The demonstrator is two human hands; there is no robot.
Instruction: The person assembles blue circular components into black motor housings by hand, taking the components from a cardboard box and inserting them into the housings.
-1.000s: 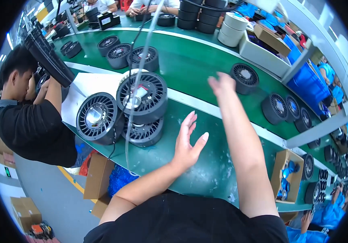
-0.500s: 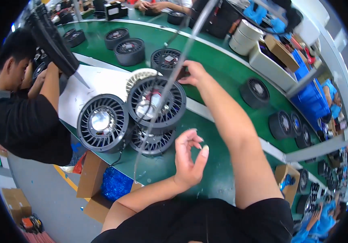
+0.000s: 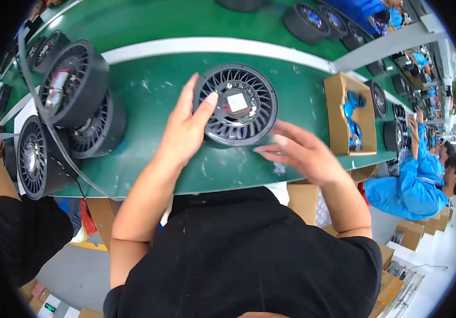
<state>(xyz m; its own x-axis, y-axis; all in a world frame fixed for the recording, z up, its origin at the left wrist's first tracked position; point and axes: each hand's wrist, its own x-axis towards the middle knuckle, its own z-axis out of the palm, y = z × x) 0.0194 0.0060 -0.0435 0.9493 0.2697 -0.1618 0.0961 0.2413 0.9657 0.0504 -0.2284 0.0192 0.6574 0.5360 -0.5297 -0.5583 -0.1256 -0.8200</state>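
Note:
On the green bench in front of me is a black spoked wheel, with a white square label, red wires and small electronic parts in its centre. My left hand grips its left side, thumb over the rim and fingers along the outer wall. Just off the wheel's lower right edge is my right hand, slightly blurred, fingers apart with nothing in them. To the left, a black wheel with a silver part and red wires rests on another wheel. Next to them stands a tilted wheel with a shiny hub.
An open cardboard box with blue parts stands at the bench's right. More wheels sit beyond the white divider. A clear tube hangs across the left stack. People in blue and black are on either side.
The view has swung to the right, so the wheel stack now lies far left. A single wheel is now before me in my left hand. My right hand has drawn back from the far wheel.

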